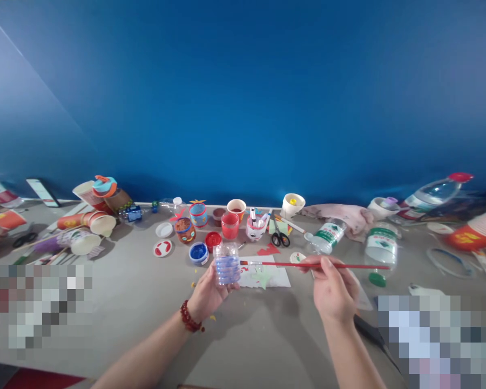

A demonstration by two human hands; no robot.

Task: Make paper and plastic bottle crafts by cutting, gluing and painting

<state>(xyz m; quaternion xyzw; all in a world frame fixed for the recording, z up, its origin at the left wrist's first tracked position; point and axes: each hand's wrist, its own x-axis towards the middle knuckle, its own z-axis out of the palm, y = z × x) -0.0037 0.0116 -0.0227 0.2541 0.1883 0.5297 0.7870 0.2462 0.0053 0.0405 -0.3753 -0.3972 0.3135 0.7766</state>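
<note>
My left hand point(208, 294) is closed around a clear cut-off plastic bottle piece point(227, 263) with blue paint on its ribbed side, held upright above the grey table point(146, 319). My right hand point(332, 289) pinches a long red-handled paintbrush point(308, 264) that lies level, its tip touching the bottle piece's right side. A red bead bracelet point(189, 317) is on my left wrist. Just behind the bottle piece stand an open pot of blue paint point(198, 252) and one of red paint point(213, 240).
A white sheet with paper cut-outs point(265, 276) lies under the brush. Black scissors point(281, 236), paper cups point(91, 222), plastic bottles point(326, 236), a green cap point(377, 279) and a pink cloth point(344, 213) crowd the back of the table. A blue wall rises behind.
</note>
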